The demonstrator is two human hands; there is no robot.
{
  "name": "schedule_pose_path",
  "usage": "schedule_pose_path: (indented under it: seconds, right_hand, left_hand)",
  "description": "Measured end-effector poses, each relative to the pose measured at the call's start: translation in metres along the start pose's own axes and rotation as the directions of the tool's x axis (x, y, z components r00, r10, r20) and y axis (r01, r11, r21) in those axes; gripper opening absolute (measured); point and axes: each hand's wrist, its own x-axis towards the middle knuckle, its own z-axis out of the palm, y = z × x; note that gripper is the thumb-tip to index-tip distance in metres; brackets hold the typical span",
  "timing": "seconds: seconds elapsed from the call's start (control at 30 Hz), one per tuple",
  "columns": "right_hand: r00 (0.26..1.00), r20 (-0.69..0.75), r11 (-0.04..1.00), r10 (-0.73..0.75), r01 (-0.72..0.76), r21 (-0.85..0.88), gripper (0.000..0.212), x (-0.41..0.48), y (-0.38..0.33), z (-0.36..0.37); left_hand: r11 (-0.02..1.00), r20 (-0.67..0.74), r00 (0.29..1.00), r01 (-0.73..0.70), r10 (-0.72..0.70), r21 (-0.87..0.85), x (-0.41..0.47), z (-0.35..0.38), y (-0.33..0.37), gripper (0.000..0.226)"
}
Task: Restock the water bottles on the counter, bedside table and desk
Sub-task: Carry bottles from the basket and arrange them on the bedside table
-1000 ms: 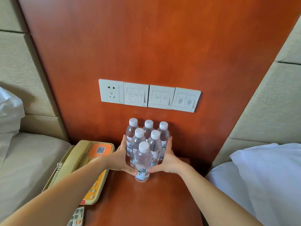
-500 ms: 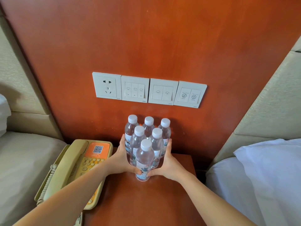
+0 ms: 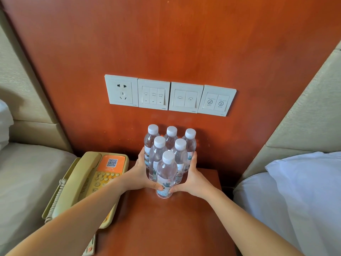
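1. The six water bottles (image 3: 180,154) stand on the bedside table (image 3: 166,228) in the lower middle of the frame, near the wooden wall panel (image 3: 184,43). They are packed as a triangle: three at the back, two in the middle, and one front bottle (image 3: 166,172).
2. The left hand (image 3: 140,172) and the right hand (image 3: 195,180) press the group from its two sides. The fingers lie straight along the outer bottles and both thumbs touch the front bottle. Neither hand is wrapped round any single bottle.
3. Risk: the bottles are tall and narrow. If the hands push unevenly or too high, I think one bottle may tip and knock over its neighbours.
4. Risk: if the hands let go abruptly, the front bottle, held only by the thumbs, may slide forward or fall.
5. Risk: the telephone (image 3: 86,183) is just beside the left forearm, so a wide pull back could bump it.
6. Every bottle is upright, with its long axis vertical and the white cap up. The tip of the triangle points toward the lower edge of the frame.
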Motion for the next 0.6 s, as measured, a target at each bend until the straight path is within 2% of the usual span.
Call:
schedule_pose_path:
  seconds: [0.17,0.6]
  right_hand:
    - [1.000,-0.005,1.000,0.007,-0.007,0.014,0.156,-0.005,0.006,-0.007]
    - [1.000,-0.016,0.999,0.026,-0.026,-0.025,0.160,-0.004,0.021,-0.014]
  left_hand:
    - [1.000,0.014,1.000,0.001,-0.001,-0.026,0.000,0.007,0.010,0.157]
    - [0.999,0.027,1.000,0.011,-0.012,0.030,0.006,0.018,0.016,0.153]
